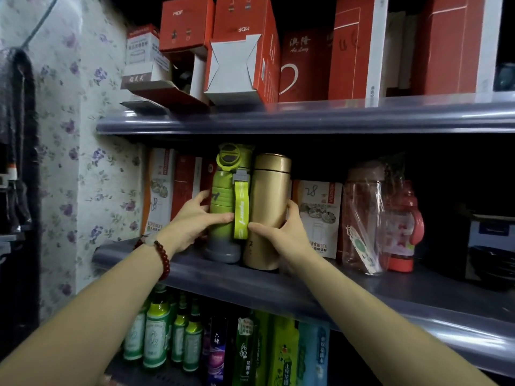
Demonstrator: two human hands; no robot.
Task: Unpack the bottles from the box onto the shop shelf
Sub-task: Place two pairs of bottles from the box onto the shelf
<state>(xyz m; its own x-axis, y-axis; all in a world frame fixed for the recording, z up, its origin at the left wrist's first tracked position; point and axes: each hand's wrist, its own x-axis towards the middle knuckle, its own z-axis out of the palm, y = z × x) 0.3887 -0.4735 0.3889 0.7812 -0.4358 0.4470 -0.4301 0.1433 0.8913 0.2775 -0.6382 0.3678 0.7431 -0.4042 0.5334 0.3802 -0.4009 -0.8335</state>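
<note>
Your left hand (195,218) grips the green bottle (225,201); your right hand (281,232) grips the gold flask (269,196), hiding its lower side; shelf (278,285) depths are dark.

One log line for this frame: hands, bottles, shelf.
left hand grips green bottle | right hand grips gold flask | both upright, middle shelf

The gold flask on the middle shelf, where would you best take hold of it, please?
Judging by its pose, grip the gold flask round its smooth lower body from the front right, where the right hand holds it; the green bottle blocks its left side.
</note>
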